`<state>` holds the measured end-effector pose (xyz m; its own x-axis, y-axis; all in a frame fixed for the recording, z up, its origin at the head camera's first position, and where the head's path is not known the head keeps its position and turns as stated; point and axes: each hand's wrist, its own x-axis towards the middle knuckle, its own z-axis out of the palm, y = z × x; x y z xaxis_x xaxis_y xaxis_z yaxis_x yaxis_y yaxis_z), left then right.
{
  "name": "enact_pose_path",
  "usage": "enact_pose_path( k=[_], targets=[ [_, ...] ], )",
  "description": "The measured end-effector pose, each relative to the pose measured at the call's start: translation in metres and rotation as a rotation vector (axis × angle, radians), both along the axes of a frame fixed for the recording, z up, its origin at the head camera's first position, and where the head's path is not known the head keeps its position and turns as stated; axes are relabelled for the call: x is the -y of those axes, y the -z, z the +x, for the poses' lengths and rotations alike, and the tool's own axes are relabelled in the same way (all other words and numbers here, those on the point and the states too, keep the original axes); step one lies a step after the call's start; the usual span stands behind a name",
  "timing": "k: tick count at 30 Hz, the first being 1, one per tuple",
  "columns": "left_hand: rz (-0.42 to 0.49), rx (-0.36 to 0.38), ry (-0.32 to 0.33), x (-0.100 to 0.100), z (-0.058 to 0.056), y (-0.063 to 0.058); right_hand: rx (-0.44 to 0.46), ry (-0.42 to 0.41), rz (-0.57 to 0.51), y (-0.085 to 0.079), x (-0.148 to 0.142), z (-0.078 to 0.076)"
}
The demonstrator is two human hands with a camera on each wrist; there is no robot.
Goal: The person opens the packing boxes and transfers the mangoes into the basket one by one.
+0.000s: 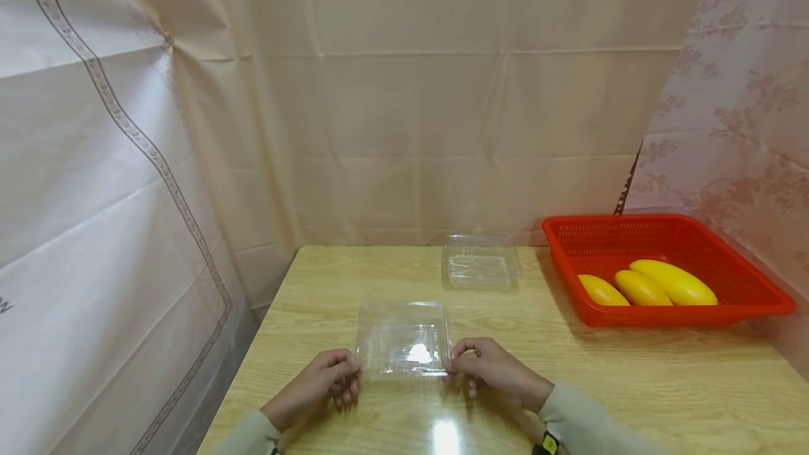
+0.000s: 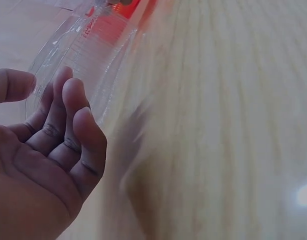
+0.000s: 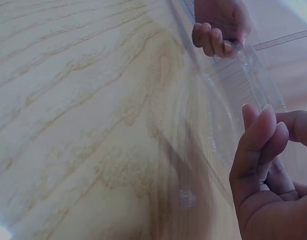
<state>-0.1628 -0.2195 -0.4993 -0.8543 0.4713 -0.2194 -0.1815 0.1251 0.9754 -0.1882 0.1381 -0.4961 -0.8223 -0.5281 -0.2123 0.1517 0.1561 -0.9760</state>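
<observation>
A clear plastic clamshell box [image 1: 404,339] lies at the front middle of the table, between the two hands. My left hand [image 1: 322,381] pinches its near left corner with thumb and forefinger, the other fingers curled below. At the near right corner my right hand [image 1: 499,371] holds the box between thumb and fingertips. In the right wrist view the box's edge [image 3: 253,85] runs from the right hand's fingertips up to the left hand [image 3: 221,25]. The left wrist view shows the left fingers [image 2: 86,130] bent beside the clear wall [image 2: 88,60].
Another clear plastic box [image 1: 480,264] stands behind, near the table's back edge. A red plastic basket [image 1: 682,313] at the right holds three yellow, smooth oblong fruits, one of them [image 1: 676,282] the largest. Cloth curtains [image 1: 411,111] hang at the back and sides of the wooden table [image 1: 335,279].
</observation>
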Motion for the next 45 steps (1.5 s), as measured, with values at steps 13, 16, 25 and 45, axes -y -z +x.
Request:
enact_pose_path(
  k=[13,16,25,45],
  targets=[
    [-0.04,-0.078,-0.05,0.004,-0.029,-0.004,-0.017,0.052,-0.008,-0.004,0.009,-0.03],
    [-0.049,-0.087,-0.075,0.005,-0.039,-0.003,-0.034,0.072,0.0,-0.005,0.014,-0.041],
    [-0.085,-0.106,-0.175,0.01,-0.07,-0.006,-0.063,0.105,-0.003,-0.01,0.029,-0.072],
    [-0.084,-0.129,-0.404,0.007,-0.127,-0.004,-0.07,0.372,-0.027,-0.006,0.072,-0.127]
  ],
)
